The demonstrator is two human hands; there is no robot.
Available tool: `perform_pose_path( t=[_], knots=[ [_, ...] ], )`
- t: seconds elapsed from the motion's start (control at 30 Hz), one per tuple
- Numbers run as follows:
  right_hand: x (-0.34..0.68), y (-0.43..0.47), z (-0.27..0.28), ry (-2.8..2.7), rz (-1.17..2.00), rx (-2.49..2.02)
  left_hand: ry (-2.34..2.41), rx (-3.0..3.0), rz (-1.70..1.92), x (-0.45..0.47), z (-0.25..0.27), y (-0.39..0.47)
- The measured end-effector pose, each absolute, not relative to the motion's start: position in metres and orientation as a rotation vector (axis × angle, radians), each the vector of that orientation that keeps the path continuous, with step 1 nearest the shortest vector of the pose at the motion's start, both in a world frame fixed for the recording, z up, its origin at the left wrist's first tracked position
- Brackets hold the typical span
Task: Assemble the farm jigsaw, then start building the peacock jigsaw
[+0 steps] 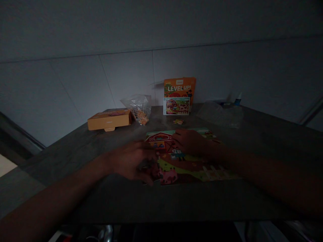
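Left hand (133,159): thumb spread from fingers, nine o'clock of farm puzzle (191,164) | right hand (190,141): fingers curled, over its twelve | either grip: can't tell | puzzle flat on table (121,201) | loose piece (178,122), beyond twelve | orange box (109,121), ten

The jigsaw puzzle (189,164) shows a red barn trimmed in white, a pink pig with dark spots, bands of green and brown, and a white fence. The picture card (178,107) repeats the red barn in a white border. The "LEVEL UP!" box (178,91) is orange with white lettering; the carton (108,121) is plain yellow-orange along its front. The table (267,137) is dark, mottled grey.
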State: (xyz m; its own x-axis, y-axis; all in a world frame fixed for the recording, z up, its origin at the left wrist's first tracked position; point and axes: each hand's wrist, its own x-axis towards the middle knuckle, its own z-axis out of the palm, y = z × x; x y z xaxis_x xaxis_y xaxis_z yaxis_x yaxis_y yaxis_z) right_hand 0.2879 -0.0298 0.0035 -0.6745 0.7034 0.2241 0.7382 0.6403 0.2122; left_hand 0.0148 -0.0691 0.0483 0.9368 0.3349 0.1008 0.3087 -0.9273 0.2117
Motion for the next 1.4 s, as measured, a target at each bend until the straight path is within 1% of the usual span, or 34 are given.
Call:
perform_pose_path(
  t=[0.23,0.9,1.07,1.23,1.4],
  knots=[
    [0.288,-0.028,0.002,-2.739,-0.448,-1.215,0.471,2.778,0.063,0.017,0.049,-0.076],
    [0.291,-0.026,0.002,-2.735,-0.451,-1.125,0.261,2.716,0.073,0.017,0.045,-0.073],
    [0.287,-0.031,0.006,-2.740,-0.400,-1.214,0.245,2.738,0.108,0.018,0.048,-0.075],
    [0.299,-0.015,0.005,-2.485,-0.321,-1.567,0.265,2.743,0.058,0.019,0.049,-0.076],
    [0.335,0.019,0.000,-2.274,-0.322,-1.804,0.243,2.714,0.144,0.020,0.046,-0.076]
  ],
)
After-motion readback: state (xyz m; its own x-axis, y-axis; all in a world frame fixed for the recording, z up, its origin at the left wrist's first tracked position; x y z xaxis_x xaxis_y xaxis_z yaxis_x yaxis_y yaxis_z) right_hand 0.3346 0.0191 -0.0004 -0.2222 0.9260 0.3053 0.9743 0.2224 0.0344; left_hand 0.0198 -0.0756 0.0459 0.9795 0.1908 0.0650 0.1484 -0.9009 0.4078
